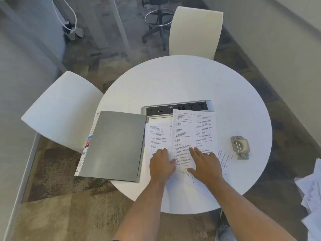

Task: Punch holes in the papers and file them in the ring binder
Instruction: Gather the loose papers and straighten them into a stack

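Observation:
A closed grey ring binder (114, 145) lies on the left side of the round white table (182, 80), with coloured tabs along its left edge. To its right lie several printed papers (191, 129), fanned over each other. My left hand (161, 164) grips the lower left edge of the top sheet, thumb on it. My right hand (205, 164) rests flat on the same papers, fingers spread. A metal hole punch (240, 147) sits alone at the right of the papers, apart from both hands.
A grey power socket strip (177, 107) is set into the table behind the papers. Two white chairs stand at the left (60, 110) and the far side (196, 32). Loose paper lies on the floor at the right (312, 192).

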`<state>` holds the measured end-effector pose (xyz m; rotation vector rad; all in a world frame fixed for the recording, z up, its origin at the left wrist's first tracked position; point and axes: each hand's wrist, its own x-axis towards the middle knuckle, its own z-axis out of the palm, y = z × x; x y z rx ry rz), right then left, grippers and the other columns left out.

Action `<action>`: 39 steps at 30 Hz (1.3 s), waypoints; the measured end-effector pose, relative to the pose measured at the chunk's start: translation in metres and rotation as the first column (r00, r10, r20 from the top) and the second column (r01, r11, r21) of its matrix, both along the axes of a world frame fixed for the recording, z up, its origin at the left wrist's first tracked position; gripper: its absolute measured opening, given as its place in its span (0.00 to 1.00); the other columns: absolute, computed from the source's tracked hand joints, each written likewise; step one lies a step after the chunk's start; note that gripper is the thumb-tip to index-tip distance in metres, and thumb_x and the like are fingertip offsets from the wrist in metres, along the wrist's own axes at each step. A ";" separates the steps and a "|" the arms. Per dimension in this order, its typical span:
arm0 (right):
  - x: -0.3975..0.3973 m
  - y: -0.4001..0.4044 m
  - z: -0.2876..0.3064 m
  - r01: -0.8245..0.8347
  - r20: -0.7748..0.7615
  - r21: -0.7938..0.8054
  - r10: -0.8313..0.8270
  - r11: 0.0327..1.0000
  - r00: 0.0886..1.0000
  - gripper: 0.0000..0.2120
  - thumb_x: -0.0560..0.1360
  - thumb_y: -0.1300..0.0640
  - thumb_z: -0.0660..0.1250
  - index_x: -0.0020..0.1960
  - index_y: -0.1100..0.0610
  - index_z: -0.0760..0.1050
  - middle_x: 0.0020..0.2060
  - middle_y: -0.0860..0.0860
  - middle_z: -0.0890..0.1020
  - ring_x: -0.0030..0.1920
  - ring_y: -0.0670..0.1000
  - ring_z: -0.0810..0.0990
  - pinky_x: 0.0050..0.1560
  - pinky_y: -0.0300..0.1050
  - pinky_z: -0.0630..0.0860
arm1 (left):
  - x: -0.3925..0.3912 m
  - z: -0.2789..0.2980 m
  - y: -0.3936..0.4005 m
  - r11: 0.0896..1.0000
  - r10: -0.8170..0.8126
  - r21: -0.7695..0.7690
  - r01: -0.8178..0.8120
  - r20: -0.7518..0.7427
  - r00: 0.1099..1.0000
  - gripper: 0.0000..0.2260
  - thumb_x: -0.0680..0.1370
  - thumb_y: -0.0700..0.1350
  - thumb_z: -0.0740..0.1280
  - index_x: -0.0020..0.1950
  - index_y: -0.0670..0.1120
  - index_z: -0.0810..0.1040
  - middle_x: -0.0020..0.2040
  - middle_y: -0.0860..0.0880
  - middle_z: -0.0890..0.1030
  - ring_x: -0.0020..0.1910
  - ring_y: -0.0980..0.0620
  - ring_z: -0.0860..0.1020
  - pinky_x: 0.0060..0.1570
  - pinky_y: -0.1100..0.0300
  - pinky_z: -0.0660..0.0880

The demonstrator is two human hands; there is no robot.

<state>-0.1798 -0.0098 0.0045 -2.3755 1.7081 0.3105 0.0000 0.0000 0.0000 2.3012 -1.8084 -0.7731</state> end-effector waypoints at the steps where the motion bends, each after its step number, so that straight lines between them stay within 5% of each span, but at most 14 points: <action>1: 0.001 -0.003 -0.001 0.011 -0.021 0.035 -0.010 0.999 1.000 0.44 0.77 0.33 0.63 0.83 0.53 0.50 0.81 0.49 0.62 0.67 0.53 0.79 0.68 0.51 0.69 | -0.002 -0.001 -0.002 0.999 0.050 0.017 -0.049 -0.029 0.998 0.18 0.79 0.54 0.70 0.65 0.46 0.76 0.61 0.49 0.77 0.62 0.47 0.77 0.59 0.54 0.74; 11: 0.007 -0.016 -0.009 0.027 -0.075 0.063 -0.023 0.998 0.997 0.49 0.74 0.30 0.65 0.83 0.53 0.47 0.80 0.52 0.63 0.65 0.55 0.80 0.69 0.51 0.69 | -0.019 -0.006 -0.026 0.927 0.365 0.115 -0.357 -0.057 0.929 0.19 0.75 0.57 0.75 0.56 0.44 0.79 0.52 0.48 0.82 0.51 0.47 0.81 0.44 0.57 0.76; 19: 0.005 -0.013 -0.012 0.039 -0.055 0.061 -0.036 0.997 0.998 0.48 0.75 0.32 0.65 0.83 0.54 0.48 0.81 0.53 0.61 0.67 0.56 0.78 0.70 0.50 0.69 | -0.044 -0.009 -0.032 0.866 0.478 0.172 -0.469 -0.014 0.878 0.26 0.70 0.62 0.77 0.59 0.46 0.76 0.55 0.48 0.82 0.56 0.44 0.82 0.57 0.47 0.79; 25: 0.001 -0.011 -0.015 0.021 -0.030 0.052 -0.020 0.998 0.999 0.46 0.75 0.30 0.64 0.82 0.53 0.52 0.81 0.53 0.60 0.68 0.55 0.77 0.69 0.49 0.69 | -0.053 -0.013 -0.026 0.837 0.545 0.258 -0.483 -0.306 0.780 0.17 0.74 0.56 0.75 0.54 0.47 0.78 0.50 0.51 0.83 0.50 0.46 0.84 0.51 0.51 0.82; 29: 0.000 -0.007 -0.020 0.072 0.030 0.004 -0.072 0.997 0.997 0.53 0.65 0.19 0.57 0.80 0.50 0.60 0.77 0.52 0.70 0.63 0.55 0.80 0.64 0.55 0.70 | -0.048 -0.012 -0.022 0.828 0.555 0.262 -0.497 -0.514 0.654 0.09 0.76 0.49 0.73 0.52 0.46 0.82 0.49 0.51 0.84 0.47 0.51 0.83 0.39 0.62 0.78; 33: 0.001 0.002 -0.017 0.024 0.163 -0.093 -0.009 0.995 0.987 0.38 0.72 0.34 0.51 0.77 0.51 0.69 0.66 0.47 0.82 0.51 0.54 0.85 0.54 0.54 0.74 | -0.040 -0.009 -0.019 0.782 0.598 0.358 -0.511 -0.662 0.451 0.10 0.75 0.47 0.75 0.52 0.43 0.84 0.47 0.47 0.87 0.46 0.46 0.85 0.37 0.56 0.81; 36: -0.002 0.007 -0.018 -0.017 0.194 -0.144 0.045 0.989 0.980 0.21 0.78 0.49 0.56 0.66 0.49 0.78 0.49 0.45 0.87 0.42 0.53 0.85 0.45 0.49 0.74 | -0.034 -0.004 -0.012 0.795 0.576 0.258 -0.549 -0.602 0.552 0.16 0.78 0.55 0.70 0.42 0.43 0.79 0.41 0.50 0.83 0.42 0.49 0.81 0.40 0.56 0.77; 39: -0.005 0.012 -0.023 0.087 0.316 -0.156 -0.033 0.984 0.948 0.14 0.78 0.53 0.70 0.63 0.49 0.82 0.45 0.48 0.88 0.35 0.55 0.85 0.35 0.45 0.75 | -0.021 -0.001 -0.004 0.804 0.574 0.027 -0.594 -0.296 0.764 0.14 0.81 0.57 0.64 0.55 0.47 0.80 0.56 0.50 0.81 0.55 0.47 0.79 0.54 0.52 0.75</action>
